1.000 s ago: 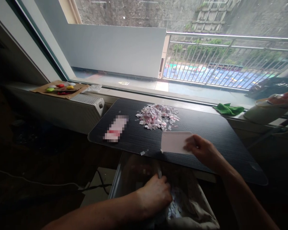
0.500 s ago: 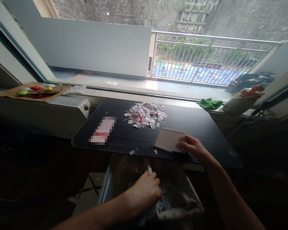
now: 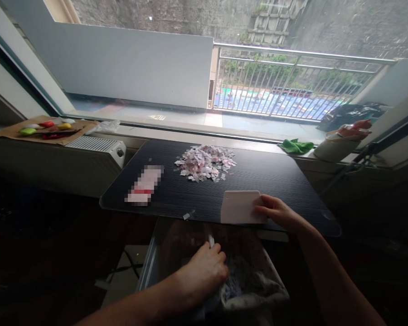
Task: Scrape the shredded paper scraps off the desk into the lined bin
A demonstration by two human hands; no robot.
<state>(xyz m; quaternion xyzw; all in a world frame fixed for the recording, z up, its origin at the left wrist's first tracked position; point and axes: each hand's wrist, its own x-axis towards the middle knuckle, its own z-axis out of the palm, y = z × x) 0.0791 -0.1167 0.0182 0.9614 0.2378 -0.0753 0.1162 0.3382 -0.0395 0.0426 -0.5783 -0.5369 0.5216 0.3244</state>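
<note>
My right hand (image 3: 280, 213) pinches a flat white scraper (image 3: 240, 206) with a small hole near one corner. It rests on the dark tabletop (image 3: 163, 190), reaching the near edge. Below that edge my left hand (image 3: 209, 267) is closed round a narrow pale thing (image 3: 211, 238), which I cannot make out. Under this hand stands a clear-walled bin (image 3: 148, 267) with a crumpled liner (image 3: 258, 292) and bits of paper inside. Farther back on the tabletop lies a heap of shredded paper (image 3: 206, 162). One small scrap (image 3: 186, 216) sits at the near edge, left of the scraper.
A blurred pink and red strip (image 3: 144, 185) lies on the tabletop's left. Beyond the table are a radiator (image 3: 98, 147), a brown board (image 3: 10, 131) bearing colourful items, a green cloth (image 3: 295, 146) and a pale container (image 3: 336, 147) by the window.
My right hand has drawn the scraper toward the near edge. A small scrap that lay just in front of it is out of sight. My left hand has stayed in place.
</note>
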